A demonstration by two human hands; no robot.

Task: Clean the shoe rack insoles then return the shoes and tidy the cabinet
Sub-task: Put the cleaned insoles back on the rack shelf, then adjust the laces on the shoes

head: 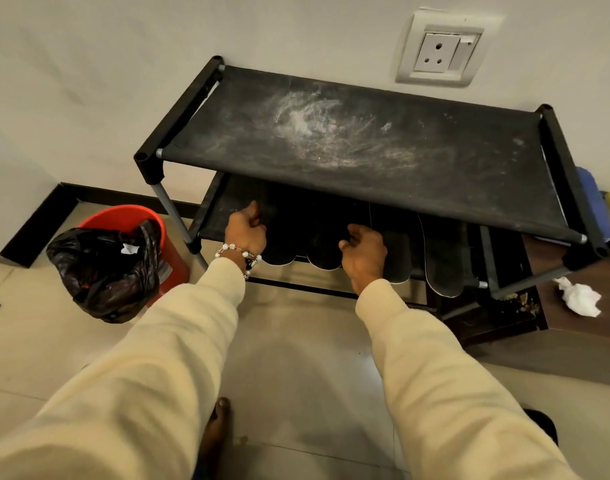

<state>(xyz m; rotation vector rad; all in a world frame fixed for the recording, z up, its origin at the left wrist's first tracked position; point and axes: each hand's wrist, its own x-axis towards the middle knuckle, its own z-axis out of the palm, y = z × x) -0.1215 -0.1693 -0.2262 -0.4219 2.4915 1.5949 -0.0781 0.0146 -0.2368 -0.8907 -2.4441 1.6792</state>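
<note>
Both hands, the left hand point(246, 227) and right hand point(364, 249), grip dark insoles point(442, 268) on the lower shelf point(215, 216); lifting them out for cleaning likely follows.

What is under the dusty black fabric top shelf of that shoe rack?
Under the dusty black fabric top shelf, dark flat insoles lie side by side on the lower shelf, with the left hand and right hand reaching among them. Their far ends are hidden beneath it.

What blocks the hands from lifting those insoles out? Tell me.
Nothing visible in front. Both the left hand and right hand are already at the insoles; only the top shelf overhangs them, so slide forward.
</note>
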